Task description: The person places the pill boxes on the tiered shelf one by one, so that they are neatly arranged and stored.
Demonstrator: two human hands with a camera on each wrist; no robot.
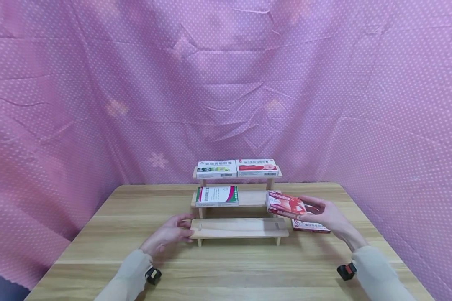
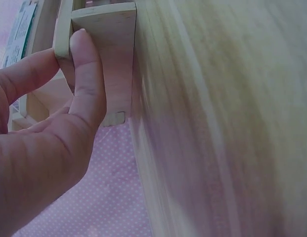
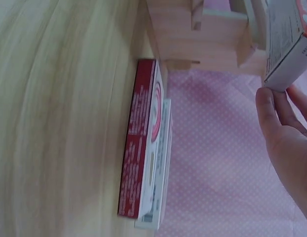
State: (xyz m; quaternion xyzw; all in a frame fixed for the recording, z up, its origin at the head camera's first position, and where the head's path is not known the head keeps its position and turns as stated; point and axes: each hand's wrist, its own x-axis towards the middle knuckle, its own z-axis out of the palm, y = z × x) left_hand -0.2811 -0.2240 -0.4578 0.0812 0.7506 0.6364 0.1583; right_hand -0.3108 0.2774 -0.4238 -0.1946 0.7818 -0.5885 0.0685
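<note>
A three-tier wooden display stand [image 1: 239, 228] stands on the table. At its left end my left hand [image 1: 170, 234] pinches the edge of the lowest board, its fingertips against the wood in the left wrist view. Held in my right hand [image 1: 329, 217] is a red-and-white medicine box [image 1: 285, 204], tilted at the right end of the middle tier; I cannot tell whether it touches the board. A white-and-green medicine box [image 1: 217, 195] lies on that tier's left half. Two more medicine boxes, one green-and-white [image 1: 216, 169], one red-and-white [image 1: 257, 167], lie side by side on the top tier.
Right of the stand, below my right hand, a dark-red and white medicine box [image 3: 143, 143] lies on the wooden table [image 1: 226, 271]. Against it is a paler box [image 3: 163, 168], mostly hidden. A pink dotted cloth [image 1: 226, 92] hangs behind and around the table.
</note>
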